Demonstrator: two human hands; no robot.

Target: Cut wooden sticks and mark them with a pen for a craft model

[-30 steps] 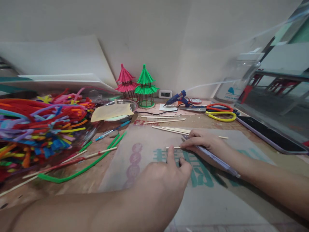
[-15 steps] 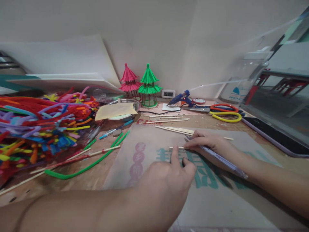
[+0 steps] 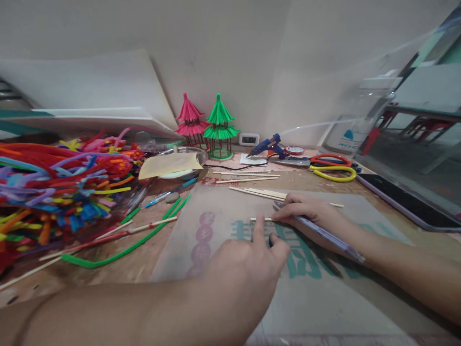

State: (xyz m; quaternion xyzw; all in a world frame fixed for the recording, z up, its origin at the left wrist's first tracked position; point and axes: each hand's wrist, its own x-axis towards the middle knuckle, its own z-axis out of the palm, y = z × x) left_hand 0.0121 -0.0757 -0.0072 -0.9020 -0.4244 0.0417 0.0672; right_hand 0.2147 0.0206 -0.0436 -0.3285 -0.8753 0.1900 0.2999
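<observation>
My left hand (image 3: 245, 269) presses its outstretched index finger on a short thin wooden stick (image 3: 254, 219) lying on the covered board. Its thumb stands apart and the other fingers are mostly hidden beneath. At the stick's right end are the fingertips of my right hand (image 3: 311, 216), which also holds a clear purple pen (image 3: 327, 235) slantwise between its fingers. The stick's right end is hidden by those fingers. Just behind my right hand lie several longer wooden sticks (image 3: 257, 192). Under both hands spreads a translucent sheet (image 3: 306, 305) over green and red print.
Colourful pipe cleaners (image 3: 65, 182) are heaped at left. Pink (image 3: 189, 115) and green (image 3: 218, 120) pagoda models stand behind, near a blue glue gun (image 3: 268, 145). Scissors (image 3: 331, 168) and a phone (image 3: 406, 202) lie at right. Loose green pipe cleaner (image 3: 108, 262) curves at left.
The whole view has shifted slightly. Both hands keep their places at the short stick, and the pen is still in my right hand.
</observation>
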